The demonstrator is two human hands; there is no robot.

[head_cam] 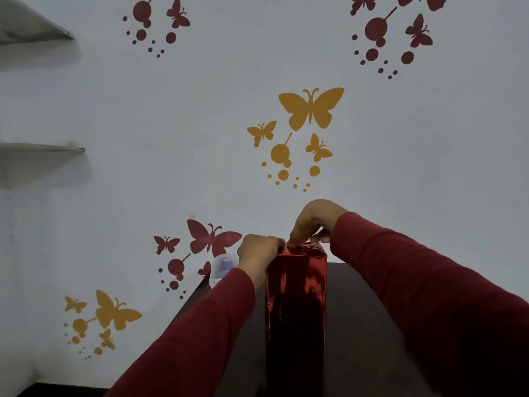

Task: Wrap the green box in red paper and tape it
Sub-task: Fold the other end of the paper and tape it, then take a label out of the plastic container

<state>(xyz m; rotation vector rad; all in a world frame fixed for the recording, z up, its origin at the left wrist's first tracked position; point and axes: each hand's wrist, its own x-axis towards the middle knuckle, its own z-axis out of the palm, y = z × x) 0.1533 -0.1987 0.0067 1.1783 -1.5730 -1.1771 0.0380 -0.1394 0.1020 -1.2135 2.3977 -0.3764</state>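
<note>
A tall box stands upright on a dark table (355, 310), fully covered in shiny red paper (296, 290); no green shows. Both hands work at its top end, where the paper is gathered and creased. My left hand (257, 252) pinches the folded paper at the top left edge. My right hand (313, 222) arches over the top from behind, its fingertips pinching or pressing the paper near the middle of the top. Whether tape is under the fingers cannot be made out.
A translucent white dispenser-like object (221, 267) stands on the table just left of the box, behind my left forearm. A white wall with red and yellow butterfly stickers (312, 110) rises right behind the table. Two shelves (43, 150) jut out at the far left.
</note>
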